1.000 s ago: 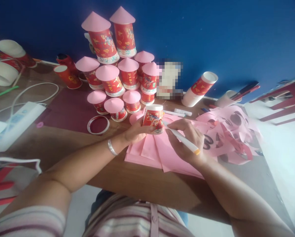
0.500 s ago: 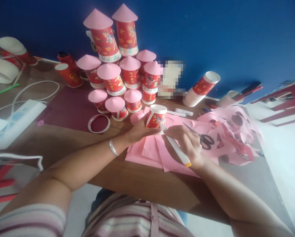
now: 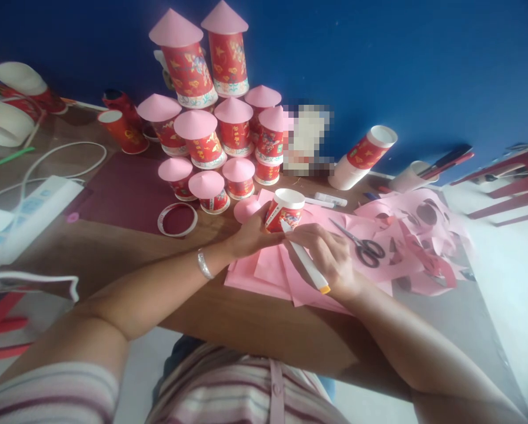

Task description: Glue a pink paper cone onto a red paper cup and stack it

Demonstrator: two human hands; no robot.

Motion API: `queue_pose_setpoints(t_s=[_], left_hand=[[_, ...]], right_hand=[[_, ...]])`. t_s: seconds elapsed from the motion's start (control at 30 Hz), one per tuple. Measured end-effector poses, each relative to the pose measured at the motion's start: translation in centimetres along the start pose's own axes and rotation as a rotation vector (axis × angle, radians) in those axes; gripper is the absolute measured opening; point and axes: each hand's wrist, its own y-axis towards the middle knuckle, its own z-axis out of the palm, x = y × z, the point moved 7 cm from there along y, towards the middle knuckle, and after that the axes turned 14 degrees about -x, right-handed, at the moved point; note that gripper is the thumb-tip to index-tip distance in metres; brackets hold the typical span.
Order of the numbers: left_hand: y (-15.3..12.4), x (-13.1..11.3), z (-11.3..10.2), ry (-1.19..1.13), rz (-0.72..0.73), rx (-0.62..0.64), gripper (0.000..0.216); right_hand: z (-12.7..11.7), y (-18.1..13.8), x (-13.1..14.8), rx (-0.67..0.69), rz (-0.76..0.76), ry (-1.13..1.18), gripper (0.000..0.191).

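Note:
A red printed paper cup (image 3: 292, 215) with a white open rim stands tilted above the pink paper, its mouth upward. My left hand (image 3: 253, 234) wraps around its left side, the fingers partly hidden behind it. In my right hand (image 3: 331, 257) is a slim white utility knife (image 3: 308, 270) with a yellow end cap. Its pointed tip meets the front of the cup's wall. Pink paper sheets (image 3: 270, 274) lie beneath both hands, and black-handled scissors (image 3: 368, 253) rest just right of my right hand.
Red cups under pink paper cones (image 3: 206, 184) stand in several rows at the back, two of them stacked highest. A white ring (image 3: 193, 221) lies left. Cut pink scraps (image 3: 427, 235) spread at right. A leaning cup stack (image 3: 363, 158) and a pen holder (image 3: 411, 176) stand along the wall.
The cup has shifted slightly right and turned a little in my left hand. My right hand and the knife have moved slightly left, the knife's tip still at the cup's wall.

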Motion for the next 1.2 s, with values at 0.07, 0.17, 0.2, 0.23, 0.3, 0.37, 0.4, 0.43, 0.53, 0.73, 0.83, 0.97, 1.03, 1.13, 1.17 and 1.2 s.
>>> queue_pose_setpoints(t_s=[0.07,0.17,0.2,0.23,0.3,0.37,0.4,0.43,0.53,0.73,0.83,0.97,1.03,1.13,1.17,1.2], left_hand=[[0.0,0.0,0.1,-0.025,0.002,0.018,0.073],[-0.1,0.2,0.2,-0.046,-0.004,0.038,0.072],[0.0,0.2,0.2,-0.053,-0.004,0.042,0.071],[0.0,0.2,0.2,-0.061,-0.003,0.043,0.071],[0.1,0.2,0.1,-0.071,-0.004,0.037,0.071],[0.1,0.3,0.0,-0.076,-0.014,0.029,0.069],[0.2,0.3,0.0,-0.082,-0.021,0.027,0.067],[0.2,0.3,0.0,-0.09,-0.03,0.028,0.066],[0.3,0.3,0.1,-0.108,-0.052,0.027,0.064],[0.4,0.6,0.2,-0.191,-0.084,0.043,0.059],[0.5,0.7,0.1,-0.221,-0.085,0.033,0.051],[0.5,0.7,0.0,-0.244,-0.115,0.011,0.043],[0.5,0.7,0.1,-0.263,-0.139,0.013,0.041],[0.6,0.6,0.1,-0.291,-0.152,0.013,0.041],[0.6,0.6,0.1,-0.296,-0.152,0.013,0.041],[0.6,0.6,0.1,-0.298,-0.152,0.016,0.041]], right_hand=[[0.0,0.1,0.1,-0.008,-0.009,0.002,0.026],[-0.1,0.2,0.2,-0.019,-0.017,-0.001,0.028],[-0.2,0.3,0.2,-0.024,-0.019,-0.008,0.029],[-0.3,0.3,0.2,-0.027,-0.019,-0.017,0.03],[-0.4,0.5,0.2,-0.028,-0.015,-0.025,0.031],[-0.6,0.5,0.0,-0.028,-0.001,-0.024,0.032],[-0.7,0.5,-0.1,-0.027,0.007,-0.025,0.033],[-0.7,0.5,-0.2,-0.024,0.012,-0.023,0.033],[-0.8,0.2,-0.4,-0.027,0.021,-0.015,0.031],[-0.8,-0.2,-1.0,-0.064,0.057,-0.052,0.029],[-0.8,-0.2,-1.1,-0.077,0.063,-0.091,0.027],[-1.0,0.0,-1.6,-0.114,0.101,-0.151,0.02],[-1.1,0.1,-1.9,-0.108,0.131,-0.152,0.018],[-1.2,0.2,-2.2,-0.106,0.16,-0.137,0.014],[-1.2,0.3,-2.3,-0.113,0.16,-0.133,0.014],[-1.3,0.3,-2.3,-0.117,0.157,-0.131,0.014]])
